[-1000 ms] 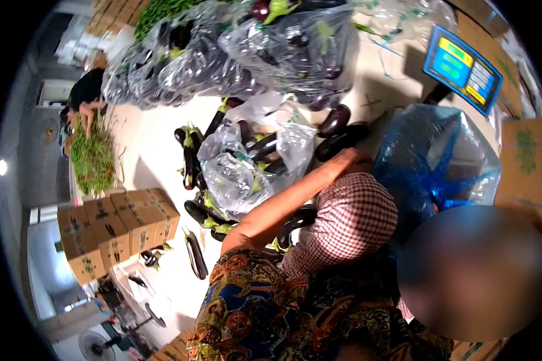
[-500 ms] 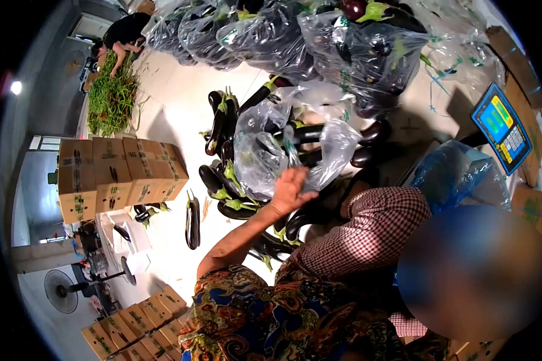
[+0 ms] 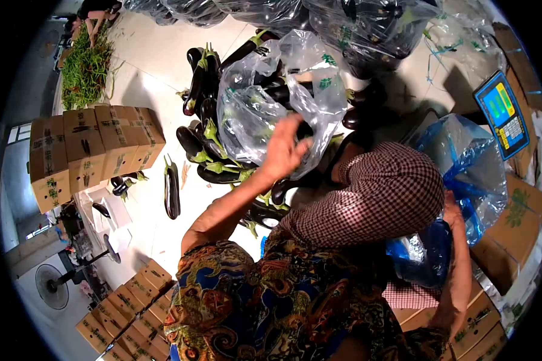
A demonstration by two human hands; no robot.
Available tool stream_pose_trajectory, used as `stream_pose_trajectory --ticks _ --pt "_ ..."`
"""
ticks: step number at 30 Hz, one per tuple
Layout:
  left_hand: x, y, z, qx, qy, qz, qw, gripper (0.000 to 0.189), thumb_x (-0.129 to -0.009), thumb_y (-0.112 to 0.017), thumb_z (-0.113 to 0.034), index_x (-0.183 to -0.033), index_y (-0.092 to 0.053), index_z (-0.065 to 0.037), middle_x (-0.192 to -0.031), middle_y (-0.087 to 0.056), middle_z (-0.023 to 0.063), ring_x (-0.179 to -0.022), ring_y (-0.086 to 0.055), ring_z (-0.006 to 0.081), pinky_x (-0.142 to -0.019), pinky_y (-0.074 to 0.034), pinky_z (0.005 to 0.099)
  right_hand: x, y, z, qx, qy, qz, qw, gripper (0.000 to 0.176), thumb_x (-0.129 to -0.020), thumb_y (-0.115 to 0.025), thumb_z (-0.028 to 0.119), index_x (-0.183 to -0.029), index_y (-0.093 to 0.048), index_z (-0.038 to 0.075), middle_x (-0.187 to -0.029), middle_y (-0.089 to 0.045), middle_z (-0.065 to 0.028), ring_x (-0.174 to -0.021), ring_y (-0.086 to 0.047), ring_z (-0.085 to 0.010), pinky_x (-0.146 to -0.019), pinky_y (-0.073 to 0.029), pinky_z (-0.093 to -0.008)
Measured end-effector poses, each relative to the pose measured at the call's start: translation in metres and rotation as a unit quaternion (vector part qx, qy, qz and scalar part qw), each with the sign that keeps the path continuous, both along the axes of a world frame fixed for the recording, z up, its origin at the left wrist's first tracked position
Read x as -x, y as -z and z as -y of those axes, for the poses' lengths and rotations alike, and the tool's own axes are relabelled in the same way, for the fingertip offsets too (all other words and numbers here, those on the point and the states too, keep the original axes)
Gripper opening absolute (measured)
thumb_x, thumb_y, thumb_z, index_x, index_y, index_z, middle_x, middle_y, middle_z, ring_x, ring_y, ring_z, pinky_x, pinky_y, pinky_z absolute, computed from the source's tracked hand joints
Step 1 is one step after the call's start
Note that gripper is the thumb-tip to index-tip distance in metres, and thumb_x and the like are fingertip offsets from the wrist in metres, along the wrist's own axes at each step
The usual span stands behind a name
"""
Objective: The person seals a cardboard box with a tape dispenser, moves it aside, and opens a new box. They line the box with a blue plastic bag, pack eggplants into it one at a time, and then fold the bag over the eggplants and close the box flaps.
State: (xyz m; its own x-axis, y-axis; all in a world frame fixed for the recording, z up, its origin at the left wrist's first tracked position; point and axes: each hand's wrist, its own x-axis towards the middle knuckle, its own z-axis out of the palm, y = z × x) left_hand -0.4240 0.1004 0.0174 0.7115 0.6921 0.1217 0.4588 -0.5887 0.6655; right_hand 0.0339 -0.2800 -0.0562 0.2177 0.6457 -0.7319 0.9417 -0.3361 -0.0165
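My left hand [image 3: 286, 148] reaches over the near side of a clear plastic bag [image 3: 238, 111], fingers apart, palm down. Inside the bag's open mouth lie dark purple eggplants [image 3: 280, 92]. More eggplants [image 3: 193, 144] with green stems lie on the floor to its left and below it. At my right side, my right hand [image 3: 451, 209] is against a blue plastic bag [image 3: 464, 159]; its fingers are mostly hidden. My bent knee in checkered cloth [image 3: 367, 198] is between the two hands.
Filled clear bags [image 3: 367, 36] of eggplants line the back. A scale display [image 3: 501, 114] stands at the right. Stacked cartons [image 3: 96, 147] and a fan [image 3: 51, 286] are on the left. At the far left a person [image 3: 96, 15] bends over green peppers [image 3: 85, 69].
My left hand has moved forward, farther over the clear bag. My right arm and hand now show beside the blue bag. The whole view has shifted.
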Motion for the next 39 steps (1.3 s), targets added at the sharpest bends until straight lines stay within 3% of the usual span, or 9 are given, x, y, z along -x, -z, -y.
stream_pose_trajectory --ticks 3,9,14,16,20,24,31,33,39 --pt "-0.031 0.016 -0.029 0.114 -0.168 0.057 0.978 0.074 -0.080 -0.068 -0.031 -0.135 -0.034 0.003 -0.127 -0.046 0.0236 -0.120 -0.042 0.0375 -0.104 -0.033 0.0409 0.003 -0.023 -0.004 -0.009 -0.006 0.032 0.999 0.038 -0.083 -0.048 0.016 -0.119 -0.055 0.006 -0.120 -0.056 -0.0138 -0.110 -0.050 -0.0290 -0.099 -0.036 -0.0365" --pt "-0.159 0.061 0.027 0.099 0.255 -0.172 0.946 0.039 -0.088 -0.052 -0.032 -0.114 -0.057 -0.003 -0.108 -0.059 0.0218 -0.100 -0.056 0.0391 -0.091 -0.044 0.0447 0.029 -0.078 -0.026 -0.127 -0.034 0.065 0.989 0.042 -0.080 -0.046 0.005 -0.122 -0.053 0.007 -0.115 -0.057 -0.0128 -0.106 -0.050 -0.0305 -0.099 -0.036 -0.0362" --pt "-0.133 0.044 0.016 0.243 0.191 -0.158 0.938 0.042 -0.090 -0.054 -0.034 -0.119 -0.056 -0.004 -0.114 -0.061 0.0183 -0.096 -0.062 0.0316 -0.087 -0.049 0.0390 0.068 -0.202 -0.091 -0.236 0.180 -0.074 0.952 0.030 -0.083 -0.058 0.008 -0.112 -0.060 0.004 -0.095 -0.062 -0.0097 -0.085 -0.055 -0.0233 -0.073 -0.047 -0.0330" --pt "-0.093 0.077 -0.004 0.466 0.104 0.202 0.855 0.018 -0.091 -0.055 -0.015 -0.100 -0.060 0.000 -0.095 -0.065 0.0101 -0.090 -0.061 0.0171 -0.077 -0.049 0.0286 0.081 -0.218 -0.112 -0.226 0.350 -0.146 0.897 0.022 -0.087 -0.057 0.008 -0.108 -0.061 0.002 -0.083 -0.061 -0.0082 -0.072 -0.056 -0.0172 -0.063 -0.048 -0.0287" --pt "-0.040 0.057 -0.058 0.107 -0.196 0.071 0.972 0.015 -0.089 -0.057 -0.012 -0.098 -0.062 -0.001 -0.086 -0.067 0.0102 -0.078 -0.061 0.0168 -0.069 -0.047 0.0271 0.104 -0.215 -0.135 -0.328 0.366 -0.175 0.853 0.017 -0.091 -0.053 0.007 -0.103 -0.062 -0.002 -0.078 -0.061 -0.0082 -0.065 -0.054 -0.0116 -0.058 -0.047 -0.0262" --pt "0.019 0.126 -0.063 0.015 -0.113 -0.063 0.992 0.031 -0.081 -0.061 -0.021 -0.108 -0.061 -0.004 -0.102 -0.063 0.0192 -0.096 -0.059 0.0356 -0.083 -0.047 0.0414 0.112 -0.203 -0.150 -0.332 0.266 -0.190 0.885 0.019 -0.090 -0.052 0.005 -0.104 -0.061 -0.005 -0.084 -0.065 -0.0108 -0.065 -0.054 -0.0148 -0.060 -0.047 -0.0284" --pt "0.038 0.167 -0.085 -0.031 0.041 -0.074 0.996 0.055 -0.072 -0.058 -0.001 -0.126 -0.050 -0.008 -0.110 -0.056 0.0072 -0.105 -0.049 0.0214 -0.084 -0.045 0.0294 0.111 -0.192 -0.149 -0.312 0.221 -0.199 0.902 0.020 -0.087 -0.051 0.003 -0.104 -0.061 -0.004 -0.082 -0.063 -0.0148 -0.064 -0.053 -0.0169 -0.064 -0.046 -0.0289" --pt "0.036 0.123 -0.098 0.526 -0.121 0.152 0.828 0.051 -0.073 -0.061 0.001 -0.123 -0.053 -0.005 -0.109 -0.062 0.0057 -0.099 -0.056 0.0220 -0.087 -0.045 0.0290 0.112 -0.191 -0.144 -0.353 0.201 -0.183 0.895 0.021 -0.087 -0.050 0.003 -0.103 -0.061 -0.004 -0.079 -0.061 -0.0140 -0.062 -0.051 -0.0154 -0.063 -0.045 -0.0277" --pt "0.068 0.227 -0.088 -0.133 0.051 -0.297 0.944 0.080 -0.069 -0.071 -0.031 -0.138 -0.035 -0.015 -0.133 -0.037 0.0189 -0.123 -0.035 0.0396 -0.097 -0.037 0.0510 0.114 -0.196 -0.142 -0.294 0.245 -0.200 0.902 0.023 -0.089 -0.049 0.009 -0.101 -0.062 -0.004 -0.092 -0.063 -0.0207 -0.084 -0.063 -0.0273 -0.076 -0.048 -0.0330"
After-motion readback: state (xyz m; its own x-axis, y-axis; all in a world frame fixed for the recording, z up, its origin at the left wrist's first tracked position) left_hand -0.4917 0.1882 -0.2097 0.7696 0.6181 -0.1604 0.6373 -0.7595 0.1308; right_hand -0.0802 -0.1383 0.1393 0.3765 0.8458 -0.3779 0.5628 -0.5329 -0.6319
